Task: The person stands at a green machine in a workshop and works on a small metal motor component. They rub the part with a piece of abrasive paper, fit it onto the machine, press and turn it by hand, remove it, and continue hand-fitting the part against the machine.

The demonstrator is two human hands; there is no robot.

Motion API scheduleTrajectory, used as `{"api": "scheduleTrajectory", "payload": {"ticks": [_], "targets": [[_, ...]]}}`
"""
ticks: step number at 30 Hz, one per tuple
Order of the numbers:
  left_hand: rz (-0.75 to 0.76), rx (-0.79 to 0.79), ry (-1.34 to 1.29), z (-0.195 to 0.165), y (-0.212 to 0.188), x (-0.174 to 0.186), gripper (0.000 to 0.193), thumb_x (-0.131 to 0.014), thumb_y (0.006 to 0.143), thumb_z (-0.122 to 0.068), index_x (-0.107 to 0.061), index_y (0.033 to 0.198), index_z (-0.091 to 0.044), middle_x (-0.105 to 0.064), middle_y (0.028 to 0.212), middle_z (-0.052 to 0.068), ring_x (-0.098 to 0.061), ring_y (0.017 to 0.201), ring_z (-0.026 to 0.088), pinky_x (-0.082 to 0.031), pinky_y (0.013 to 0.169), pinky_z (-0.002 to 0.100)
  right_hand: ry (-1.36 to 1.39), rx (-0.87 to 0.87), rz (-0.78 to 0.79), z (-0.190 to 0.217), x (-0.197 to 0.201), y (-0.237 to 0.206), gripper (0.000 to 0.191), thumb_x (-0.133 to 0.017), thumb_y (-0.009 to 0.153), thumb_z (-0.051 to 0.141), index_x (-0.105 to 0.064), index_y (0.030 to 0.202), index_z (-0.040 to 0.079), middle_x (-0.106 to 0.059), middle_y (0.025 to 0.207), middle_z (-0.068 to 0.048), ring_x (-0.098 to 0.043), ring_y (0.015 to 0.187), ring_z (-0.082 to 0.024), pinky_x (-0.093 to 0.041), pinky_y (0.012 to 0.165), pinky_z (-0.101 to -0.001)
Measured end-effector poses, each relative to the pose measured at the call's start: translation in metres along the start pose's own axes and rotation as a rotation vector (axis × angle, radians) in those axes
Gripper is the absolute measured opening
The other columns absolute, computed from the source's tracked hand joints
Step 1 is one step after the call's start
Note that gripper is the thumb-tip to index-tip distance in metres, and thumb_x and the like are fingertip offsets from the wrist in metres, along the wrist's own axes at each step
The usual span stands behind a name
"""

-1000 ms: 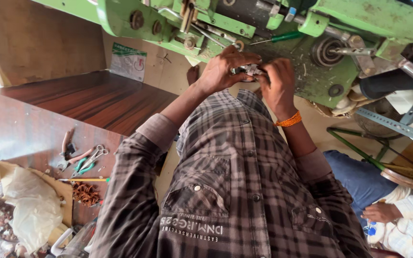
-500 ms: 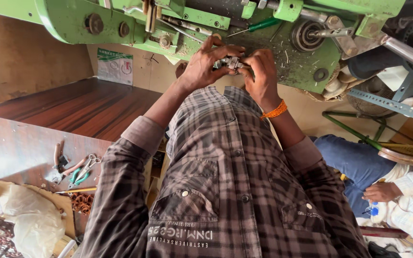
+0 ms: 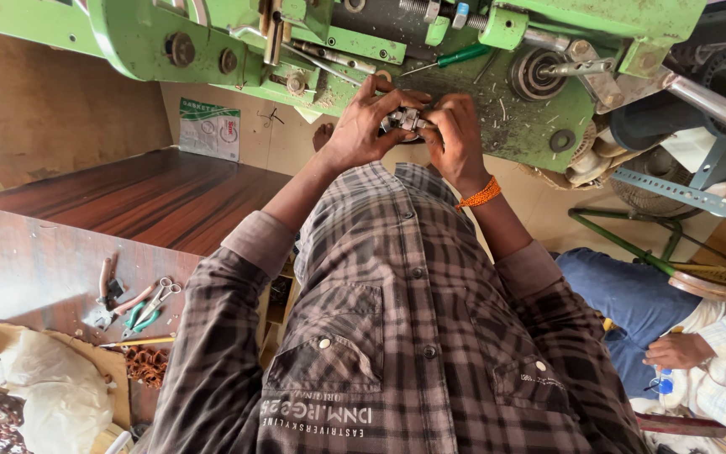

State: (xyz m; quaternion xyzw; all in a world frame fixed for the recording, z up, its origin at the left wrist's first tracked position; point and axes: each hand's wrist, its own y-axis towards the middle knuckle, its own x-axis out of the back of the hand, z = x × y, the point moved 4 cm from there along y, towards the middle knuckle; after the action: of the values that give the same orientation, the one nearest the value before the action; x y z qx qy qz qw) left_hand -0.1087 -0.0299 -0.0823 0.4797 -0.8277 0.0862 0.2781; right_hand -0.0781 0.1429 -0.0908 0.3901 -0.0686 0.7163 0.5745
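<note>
Hands had shifted little over the last second: both were on the same small metal part (image 3: 403, 120) as a second earlier, while the head camera had drifted, so the green machine (image 3: 548, 109) sat a little differently in view. That steadiness suggested fine fitting work was under way on the part rather than any carrying or reaching. The left hand (image 3: 363, 126) was raised in front of the chest, wrist bent back, fingers spread and curled over the part from its left side, pinching it. The right hand (image 3: 455, 139), with an orange thread band at the wrist, closed on the part from the right, its fingers bunched tight against it. The part itself sat between the two hands, right against the speckled face of the machine, just below a green-handled screwdriver (image 3: 455, 57) lying on the machine. Both forearms rose from checked shirt sleeves, elbows spread wide. Well apart, at lower left, pliers (image 3: 109, 290) and scissors (image 3: 151, 304) lay on a wooden tabletop (image 3: 128, 202). Another person's hand (image 3: 678, 349) rested at lower right.
</note>
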Motion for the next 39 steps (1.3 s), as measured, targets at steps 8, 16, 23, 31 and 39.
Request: {"api": "scheduleTrajectory", "payload": {"ticks": [8, 16, 23, 31, 39], "targets": [[-0.062, -0.093, 0.022, -0.009, 0.005, -0.001, 0.041, -0.081, 0.093, -0.024, -0.060, 0.127, -0.016, -0.068, 0.135, -0.005, -0.053, 0.118, 0.031, -0.042, 0.108, 0.045, -0.132, -0.246, -0.076, -0.027, 0.043, 0.004, 0.024, -0.060, 0.108, -0.001, -0.064, 0.131, 0.003, -0.063, 0.134, -0.016, -0.065, 0.121, -0.038, -0.054, 0.099, -0.0439], [-0.075, -0.118, 0.007, -0.010, 0.013, 0.001, 0.042, -0.081, 0.090, -0.021, -0.060, 0.126, -0.015, -0.069, 0.132, -0.001, -0.053, 0.114, 0.033, -0.040, 0.108, 0.045, -0.456, -0.334, 0.036, -0.016, 0.025, -0.007, 0.025, -0.063, 0.093, -0.003, -0.070, 0.117, 0.004, -0.065, 0.118, -0.015, -0.065, 0.105, -0.040, -0.054, 0.087, -0.0499], [-0.091, -0.193, -0.042, -0.011, 0.021, 0.005, 0.041, -0.082, 0.088, -0.018, -0.061, 0.123, -0.011, -0.060, 0.137, 0.011, -0.055, 0.121, 0.034, -0.042, 0.106, 0.045, -0.246, -0.269, -0.028, -0.021, 0.052, 0.008, 0.042, -0.057, 0.087, -0.015, -0.070, 0.122, 0.006, -0.065, 0.122, -0.013, -0.066, 0.112, -0.037, -0.056, 0.090, -0.0452], [-0.026, -0.177, -0.070, -0.013, 0.028, 0.014, 0.043, -0.083, 0.085, -0.019, -0.065, 0.124, -0.010, -0.058, 0.129, 0.011, -0.055, 0.119, 0.035, -0.044, 0.107, 0.047, -0.473, -0.062, 0.000, -0.027, 0.054, 0.046, 0.024, -0.067, 0.094, -0.005, -0.068, 0.117, 0.004, -0.062, 0.125, -0.011, -0.067, 0.105, -0.032, -0.056, 0.082, -0.0418], [-0.052, -0.203, 0.018, -0.018, 0.029, 0.011, 0.043, -0.082, 0.088, -0.021, -0.063, 0.125, -0.010, -0.061, 0.128, 0.009, -0.055, 0.121, 0.034, -0.042, 0.110, 0.049, -0.348, -0.155, 0.114, -0.036, 0.047, 0.048, 0.006, -0.064, 0.109, 0.005, -0.061, 0.113, 0.001, -0.060, 0.128, -0.010, -0.061, 0.104, -0.028, -0.051, 0.088, -0.0429]]}}
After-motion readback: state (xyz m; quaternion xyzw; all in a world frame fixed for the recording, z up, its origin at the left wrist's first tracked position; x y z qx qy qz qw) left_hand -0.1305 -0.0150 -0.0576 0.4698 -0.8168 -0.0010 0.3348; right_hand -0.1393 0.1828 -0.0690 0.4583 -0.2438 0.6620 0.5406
